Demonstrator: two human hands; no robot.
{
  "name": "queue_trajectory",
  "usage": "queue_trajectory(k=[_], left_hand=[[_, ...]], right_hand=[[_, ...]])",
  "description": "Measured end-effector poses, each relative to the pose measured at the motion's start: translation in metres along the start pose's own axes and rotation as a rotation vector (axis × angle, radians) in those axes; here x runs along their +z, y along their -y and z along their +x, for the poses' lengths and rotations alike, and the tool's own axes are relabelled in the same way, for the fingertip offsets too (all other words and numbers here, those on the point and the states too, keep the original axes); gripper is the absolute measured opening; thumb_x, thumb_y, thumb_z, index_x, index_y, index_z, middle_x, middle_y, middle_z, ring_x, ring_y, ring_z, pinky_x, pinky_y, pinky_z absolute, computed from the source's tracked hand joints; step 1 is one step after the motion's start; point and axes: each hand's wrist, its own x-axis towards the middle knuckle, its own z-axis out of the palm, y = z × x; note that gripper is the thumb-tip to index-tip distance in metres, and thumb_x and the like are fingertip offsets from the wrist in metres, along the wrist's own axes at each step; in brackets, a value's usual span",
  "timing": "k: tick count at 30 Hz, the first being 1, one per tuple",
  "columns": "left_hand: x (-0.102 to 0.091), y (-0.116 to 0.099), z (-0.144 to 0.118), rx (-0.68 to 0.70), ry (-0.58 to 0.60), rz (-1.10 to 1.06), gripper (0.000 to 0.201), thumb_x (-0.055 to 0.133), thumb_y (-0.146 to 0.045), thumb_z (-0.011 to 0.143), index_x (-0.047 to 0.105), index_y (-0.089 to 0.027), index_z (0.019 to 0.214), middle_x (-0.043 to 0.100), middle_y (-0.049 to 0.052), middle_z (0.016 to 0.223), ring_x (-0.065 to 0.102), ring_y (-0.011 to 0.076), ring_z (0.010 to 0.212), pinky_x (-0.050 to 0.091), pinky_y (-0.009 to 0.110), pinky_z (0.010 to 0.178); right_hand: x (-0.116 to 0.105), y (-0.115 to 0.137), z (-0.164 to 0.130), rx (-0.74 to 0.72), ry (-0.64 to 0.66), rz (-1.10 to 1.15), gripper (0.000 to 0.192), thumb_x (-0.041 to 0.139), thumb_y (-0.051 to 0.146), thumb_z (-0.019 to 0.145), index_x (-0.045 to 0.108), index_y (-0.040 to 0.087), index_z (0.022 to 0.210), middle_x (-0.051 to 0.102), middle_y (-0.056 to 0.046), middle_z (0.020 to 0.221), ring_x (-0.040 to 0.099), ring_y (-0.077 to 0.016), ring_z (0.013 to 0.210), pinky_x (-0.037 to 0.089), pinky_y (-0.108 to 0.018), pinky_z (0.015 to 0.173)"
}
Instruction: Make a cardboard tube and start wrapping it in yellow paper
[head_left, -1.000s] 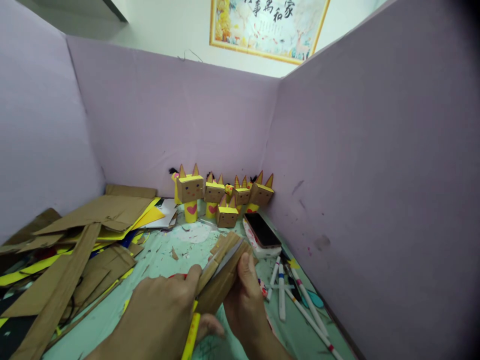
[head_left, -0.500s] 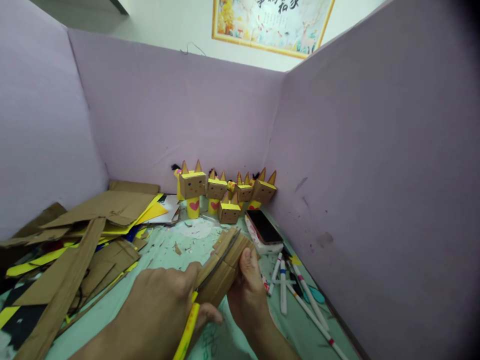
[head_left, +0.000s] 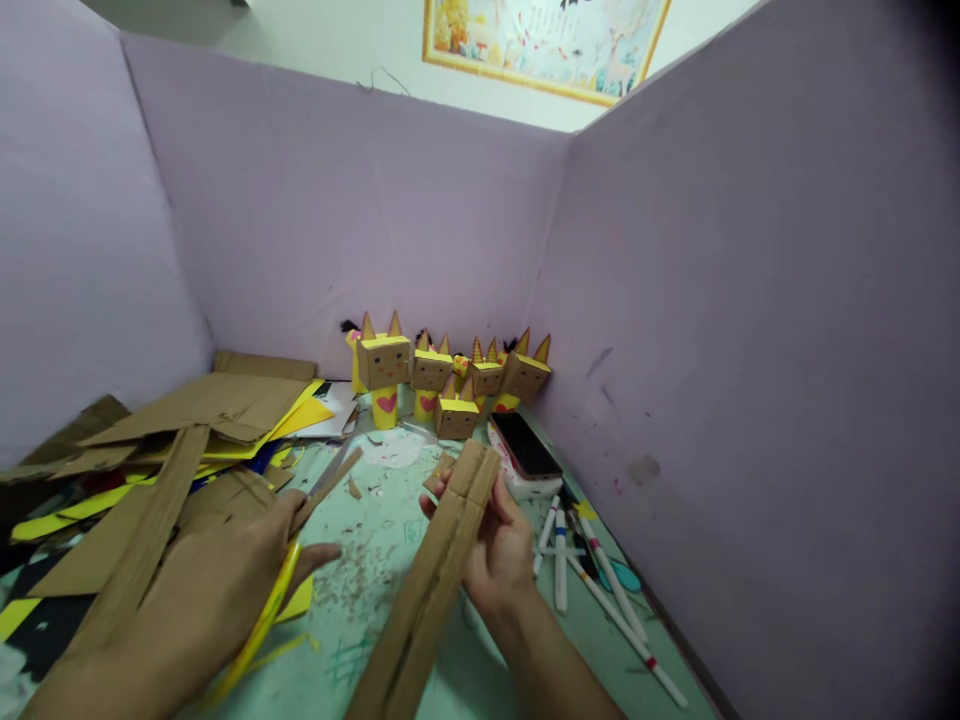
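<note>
And here the long brown cardboard strip [head_left: 431, 580], marked lengthwise by a ragged dark line, is held above the middle of the pale green table [head_left: 382, 510], gripped near its far end by the right hand [head_left: 502, 560]; over towards the left edge, the yellow-handled scissors [head_left: 274, 605] are gripped by the left hand [head_left: 225, 570], a thin brown cardboard sliver [head_left: 330, 487] seen alongside the blades, though whether it is pinched there cannot be told. A bend is risked: with support given at one end only, the strip could be folded along that line. The blades could be snagged by the heaped brown cardboard sheets [head_left: 217, 405] crowding the left edge. Towards the far right corner, the small cardboard box head with pointed ears [head_left: 456, 416] could be knocked by any forward push of the strip. Along the right edge, the white felt-tip pens [head_left: 561, 570] could be rolled by a sideways swing, and the dark-screened phone [head_left: 525, 445] could be nudged. The best room is offered between the hands, where only crumbs and scraps are strewn; the near edge is not shown
</note>
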Motion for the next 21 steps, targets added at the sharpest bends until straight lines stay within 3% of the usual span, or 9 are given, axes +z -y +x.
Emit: queue_trajectory(k=[4,9,12,14,17,21], left_hand=[[0.023,0.019,0.007,-0.013,-0.008,0.183,0.035,0.027,-0.027,0.087,0.055,-0.009,0.100,0.069,0.019,0.082,0.068,0.0379,0.083,0.045,0.040,0.065],[0.044,0.036,0.013,0.049,0.076,0.128,0.029,0.031,-0.032,0.087,0.056,-0.017,0.086,0.070,0.014,0.082,0.067,0.0319,0.079,0.043,0.035,0.062],[0.051,0.047,0.016,0.079,0.178,0.050,0.017,0.045,-0.028,0.078,0.056,-0.019,0.089,0.069,0.010,0.084,0.067,0.0266,0.078,0.043,0.030,0.058],[0.056,0.054,0.018,0.079,0.205,0.020,0.022,0.048,-0.021,0.073,0.056,-0.019,0.093,0.069,0.008,0.087,0.066,0.0233,0.080,0.043,0.028,0.061],[0.061,0.056,0.020,0.063,0.192,0.019,0.018,0.041,-0.022,0.079,0.058,-0.020,0.085,0.067,0.008,0.082,0.064,0.0236,0.076,0.040,0.030,0.059],[0.055,0.052,0.016,0.016,0.138,0.042,0.031,0.030,-0.027,0.086,0.060,-0.019,0.082,0.065,0.011,0.083,0.063,0.0264,0.079,0.038,0.032,0.060]], right_hand=[[-0.004,0.000,0.005,0.055,-0.046,0.010,0.035,0.066,0.047,0.076,0.069,0.012,0.078,0.068,-0.004,0.070,0.064,-0.0163,0.065,0.054,-0.037,0.077],[-0.008,-0.002,0.008,0.083,-0.082,0.011,0.033,0.061,0.045,0.081,0.068,0.012,0.080,0.069,-0.004,0.070,0.064,-0.0147,0.064,0.054,-0.034,0.075],[-0.009,-0.002,0.008,0.105,-0.075,0.006,0.032,0.061,0.044,0.081,0.068,0.013,0.082,0.069,-0.005,0.072,0.065,-0.0154,0.067,0.054,-0.033,0.074],[-0.009,-0.002,0.008,0.113,-0.060,0.010,0.030,0.061,0.043,0.081,0.068,0.013,0.082,0.069,-0.004,0.073,0.065,-0.0153,0.068,0.054,-0.032,0.074],[-0.010,-0.001,0.007,0.114,-0.025,0.030,0.025,0.060,0.040,0.081,0.067,0.016,0.084,0.067,0.000,0.072,0.064,-0.0130,0.066,0.053,-0.030,0.074],[-0.012,0.001,0.006,0.128,0.005,0.063,0.022,0.056,0.037,0.082,0.066,0.017,0.086,0.065,0.001,0.073,0.063,-0.0114,0.065,0.053,-0.028,0.075]])
